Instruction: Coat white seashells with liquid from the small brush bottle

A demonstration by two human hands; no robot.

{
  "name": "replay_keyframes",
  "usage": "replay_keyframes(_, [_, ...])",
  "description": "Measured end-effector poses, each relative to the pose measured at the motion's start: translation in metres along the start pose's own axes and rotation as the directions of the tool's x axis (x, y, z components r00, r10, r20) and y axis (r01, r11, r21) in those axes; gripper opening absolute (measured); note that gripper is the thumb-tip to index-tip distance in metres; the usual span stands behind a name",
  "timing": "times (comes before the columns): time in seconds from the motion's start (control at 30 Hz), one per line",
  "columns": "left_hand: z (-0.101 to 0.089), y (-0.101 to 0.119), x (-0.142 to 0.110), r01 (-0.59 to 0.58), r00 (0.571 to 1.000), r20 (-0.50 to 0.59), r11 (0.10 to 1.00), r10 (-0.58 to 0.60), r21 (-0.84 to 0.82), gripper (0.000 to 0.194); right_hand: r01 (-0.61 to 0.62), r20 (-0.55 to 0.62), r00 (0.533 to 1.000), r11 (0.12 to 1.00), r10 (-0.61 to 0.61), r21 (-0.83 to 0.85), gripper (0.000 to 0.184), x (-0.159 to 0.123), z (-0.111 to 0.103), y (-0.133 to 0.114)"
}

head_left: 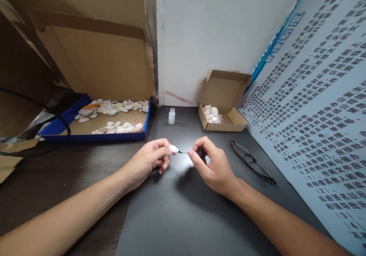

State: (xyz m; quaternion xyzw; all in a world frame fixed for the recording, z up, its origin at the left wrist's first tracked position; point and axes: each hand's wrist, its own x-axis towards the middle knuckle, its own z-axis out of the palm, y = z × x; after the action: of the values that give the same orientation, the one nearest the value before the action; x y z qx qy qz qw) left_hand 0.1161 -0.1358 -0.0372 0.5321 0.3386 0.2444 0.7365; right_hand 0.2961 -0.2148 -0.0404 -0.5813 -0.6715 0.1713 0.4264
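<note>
Above the grey mat [160, 218] on the table [71, 172], we are pinching a white shell [174, 149] in our left hand [154, 156] and gripping a black-handled brush [201, 154] in our right hand [215, 166], its tip reaching the shell's right edge, while a small bottle [171, 117] is standing on the far side.

Eyeglasses [252, 159] near a printed poster [317, 107], white panel [214, 31] behind, black cable [68, 128] at left

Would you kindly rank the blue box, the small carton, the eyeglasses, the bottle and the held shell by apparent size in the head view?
1. Blue box
2. Small carton
3. Eyeglasses
4. Bottle
5. Held shell, partly covered
</note>
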Motion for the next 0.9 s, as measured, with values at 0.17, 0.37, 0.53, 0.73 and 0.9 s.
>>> replay_keyframes(0.17, [0.0003, 0.0003, -0.0007, -0.001, 1.000, 0.013, 1.000, 0.001, 0.015, 0.019, 0.016, 0.017, 1.000, 1.000, -0.016, 0.008, 0.015, -0.0004, 0.0001, -0.0017])
replay_keyframes(0.37, [-0.0007, -0.0025, 0.0012, 0.002, 1.000, 0.027, 1.000, -0.003, 0.020, 0.019, 0.043, 0.011, 0.999, 0.999, -0.043, 0.012, 0.015, -0.0003, 0.0005, -0.0002])
replay_keyframes(0.53, [-0.0007, -0.0019, 0.0002, 0.005, 0.999, 0.036, 1.000, -0.006, 0.030, 0.019, 0.051, -0.021, 0.998, 0.999, -0.051, 0.006, 0.015, -0.0010, 0.0011, 0.0014])
replay_keyframes(0.73, [-0.0002, -0.0018, 0.0004, 0.004, 0.999, 0.034, 0.999, -0.005, 0.033, 0.019, 0.057, -0.063, 0.997, 0.998, -0.055, 0.029, 0.014, -0.0014, -0.0004, 0.0011])
replay_keyframes(0.9, [-0.0010, -0.0018, 0.0010, 0.010, 0.999, 0.031, 1.000, -0.010, 0.007, 0.019, 0.019, 0.029, 0.999, 1.000, -0.020, 0.017, 0.014, 0.0002, 0.0007, 0.0014])
